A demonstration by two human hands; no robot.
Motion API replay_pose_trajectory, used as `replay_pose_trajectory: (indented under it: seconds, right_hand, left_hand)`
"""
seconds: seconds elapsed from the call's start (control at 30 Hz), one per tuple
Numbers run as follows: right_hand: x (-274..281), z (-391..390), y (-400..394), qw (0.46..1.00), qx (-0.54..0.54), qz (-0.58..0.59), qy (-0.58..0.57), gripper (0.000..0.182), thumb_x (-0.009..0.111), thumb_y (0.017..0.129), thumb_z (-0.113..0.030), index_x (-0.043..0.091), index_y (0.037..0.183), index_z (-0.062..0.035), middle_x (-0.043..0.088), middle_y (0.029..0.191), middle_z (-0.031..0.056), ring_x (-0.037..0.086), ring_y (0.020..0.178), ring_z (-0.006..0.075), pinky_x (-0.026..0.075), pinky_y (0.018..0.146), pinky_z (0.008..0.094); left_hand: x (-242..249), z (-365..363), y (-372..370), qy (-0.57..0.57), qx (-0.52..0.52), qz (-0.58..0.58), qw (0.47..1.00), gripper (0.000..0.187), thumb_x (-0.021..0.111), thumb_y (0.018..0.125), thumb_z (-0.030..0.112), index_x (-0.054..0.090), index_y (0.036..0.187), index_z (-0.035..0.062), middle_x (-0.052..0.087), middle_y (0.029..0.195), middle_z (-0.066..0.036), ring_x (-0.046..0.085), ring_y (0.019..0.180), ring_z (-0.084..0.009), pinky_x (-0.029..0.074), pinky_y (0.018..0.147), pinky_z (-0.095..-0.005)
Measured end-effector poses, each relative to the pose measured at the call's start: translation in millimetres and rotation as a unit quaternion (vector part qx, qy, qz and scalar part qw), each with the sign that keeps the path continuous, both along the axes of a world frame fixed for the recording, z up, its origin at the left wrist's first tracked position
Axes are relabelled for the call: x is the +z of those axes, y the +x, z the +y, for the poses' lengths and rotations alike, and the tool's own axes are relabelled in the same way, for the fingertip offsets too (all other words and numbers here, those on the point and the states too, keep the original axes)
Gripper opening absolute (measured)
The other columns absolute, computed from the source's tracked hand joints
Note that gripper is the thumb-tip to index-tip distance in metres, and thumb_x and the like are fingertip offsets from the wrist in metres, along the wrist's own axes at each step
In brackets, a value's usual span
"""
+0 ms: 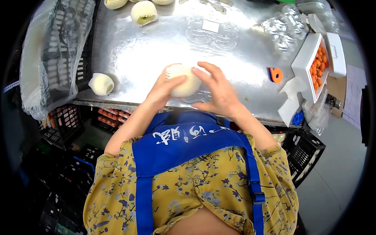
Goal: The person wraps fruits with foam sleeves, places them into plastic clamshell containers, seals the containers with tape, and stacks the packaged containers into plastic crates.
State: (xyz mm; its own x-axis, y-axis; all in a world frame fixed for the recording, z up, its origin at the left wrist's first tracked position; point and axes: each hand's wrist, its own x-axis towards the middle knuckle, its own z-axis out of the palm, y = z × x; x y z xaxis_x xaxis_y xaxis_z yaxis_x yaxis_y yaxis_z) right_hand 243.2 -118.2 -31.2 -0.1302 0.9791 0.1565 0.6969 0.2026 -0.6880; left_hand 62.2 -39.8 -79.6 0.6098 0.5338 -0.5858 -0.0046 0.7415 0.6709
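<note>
Both of my hands hold one round fruit wrapped in a white foam net (183, 80) just above the near edge of the metal table (129, 55). My left hand (163, 89) grips its left side with the thumb on top. My right hand (217, 91) cups its right side, fingers spread over it. Under the fruit lies a clear plastic tray (200, 96), partly hidden.
More foam-wrapped fruits lie at the table's left edge (101, 84) and far side (143, 13). Clear clamshell trays (213, 31) sit at the back. An orange tape cutter (276, 75) and a white box of orange pieces (318, 64) are at right. Black crates stand below.
</note>
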Motion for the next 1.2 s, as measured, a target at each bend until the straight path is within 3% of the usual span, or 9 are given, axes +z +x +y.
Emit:
replay_pose_trajectory:
  seconds: [0.17, 0.3, 0.4, 0.47, 0.5, 0.57, 0.77, 1.07, 1.2]
  right_hand:
    - [-38, 11, 2, 0.995, 0.022, 0.096, 0.018, 0.082, 0.082, 0.054, -0.013, 0.043, 0.126, -0.0143, 0.042, 0.128, 0.0153, 0.045, 0.117, 0.0342, 0.04, 0.098, 0.0412]
    - [-55, 7, 6, 0.963, -0.047, 0.266, -0.016, 0.081, 0.081, 0.054, -0.014, 0.04, 0.124, -0.0083, 0.044, 0.125, 0.015, 0.045, 0.118, 0.0284, 0.038, 0.099, 0.0372]
    - [-59, 2, 6, 0.948, -0.118, 0.291, -0.054, 0.083, 0.081, 0.055, -0.018, 0.038, 0.125, -0.0055, 0.046, 0.122, 0.0148, 0.046, 0.116, 0.0266, 0.039, 0.097, 0.0364]
    - [-67, 6, 8, 0.937, -0.168, 0.292, -0.09, 0.083, 0.081, 0.056, -0.02, 0.037, 0.124, -0.0037, 0.046, 0.121, 0.0152, 0.048, 0.113, 0.026, 0.041, 0.095, 0.0357]
    - [-71, 10, 8, 0.934, -0.193, 0.285, -0.097, 0.083, 0.081, 0.056, -0.021, 0.037, 0.124, -0.0034, 0.047, 0.12, 0.0155, 0.049, 0.112, 0.026, 0.041, 0.094, 0.0353]
    - [-80, 22, 7, 0.925, -0.244, 0.269, -0.109, 0.082, 0.081, 0.057, -0.021, 0.037, 0.124, -0.0029, 0.047, 0.118, 0.016, 0.05, 0.11, 0.0261, 0.043, 0.092, 0.0346]
    - [-94, 41, -6, 0.971, -0.233, 0.048, -0.03, 0.076, 0.079, 0.055, -0.018, 0.043, 0.12, -0.0046, 0.048, 0.113, 0.0172, 0.046, 0.106, 0.0326, 0.041, 0.09, 0.0397]
    - [-100, 40, -11, 0.97, -0.206, -0.124, -0.037, 0.081, 0.082, 0.055, -0.024, 0.043, 0.124, -0.0078, 0.043, 0.12, 0.017, 0.042, 0.108, 0.0338, 0.038, 0.09, 0.0438]
    - [-70, 37, -14, 0.98, -0.18, -0.086, -0.001, 0.086, 0.082, 0.059, -0.029, 0.039, 0.13, -0.0065, 0.04, 0.126, 0.0186, 0.039, 0.115, 0.0353, 0.035, 0.096, 0.0445]
  left_hand:
    - [22, 0, 3, 0.256, -0.115, 0.05, 0.959, 0.09, 0.075, 0.074, 0.022, 0.02, 0.142, 0.0049, 0.041, 0.129, -0.026, 0.05, 0.113, -0.0292, 0.047, 0.09, -0.0372]
    - [19, 19, -41, 0.256, 0.009, 0.08, 0.963, 0.086, 0.076, 0.071, 0.028, 0.029, 0.14, 0.0059, 0.047, 0.13, -0.017, 0.048, 0.117, -0.0291, 0.046, 0.092, -0.041]
    - [5, 45, -106, 0.505, 0.088, 0.398, 0.761, 0.061, 0.075, 0.073, 0.028, 0.05, 0.123, 0.0032, 0.053, 0.121, -0.015, 0.05, 0.109, -0.0273, 0.037, 0.095, -0.0405]
    - [-3, 58, -147, 0.622, 0.04, 0.571, 0.534, 0.059, 0.075, 0.07, 0.026, 0.052, 0.12, 0.0047, 0.049, 0.125, -0.014, 0.044, 0.114, -0.0304, 0.035, 0.097, -0.0413]
    - [-12, 59, -162, 0.592, 0.04, 0.607, 0.528, 0.062, 0.076, 0.069, 0.026, 0.051, 0.122, 0.0073, 0.047, 0.126, -0.013, 0.039, 0.119, -0.0309, 0.035, 0.098, -0.0427]
    - [-32, 60, -186, 0.519, 0.04, 0.609, 0.599, 0.067, 0.077, 0.068, 0.028, 0.049, 0.125, 0.0094, 0.046, 0.127, -0.013, 0.038, 0.118, -0.0324, 0.035, 0.098, -0.0431]
    - [-45, 52, -186, 0.511, -0.038, 0.678, 0.527, 0.07, 0.077, 0.067, 0.028, 0.046, 0.127, 0.0114, 0.042, 0.129, -0.013, 0.04, 0.116, -0.0346, 0.035, 0.097, -0.0426]
    - [-56, 67, -207, 0.502, 0.06, 0.594, 0.626, 0.061, 0.078, 0.064, 0.015, 0.051, 0.118, 0.0078, 0.05, 0.117, -0.015, 0.05, 0.105, -0.0345, 0.041, 0.093, -0.0396]
    - [-42, 59, -179, 0.208, 0.309, 0.226, 0.9, 0.059, 0.073, 0.069, 0.027, 0.05, 0.12, 0.0094, 0.053, 0.115, -0.014, 0.055, 0.103, -0.0304, 0.049, 0.085, -0.0448]
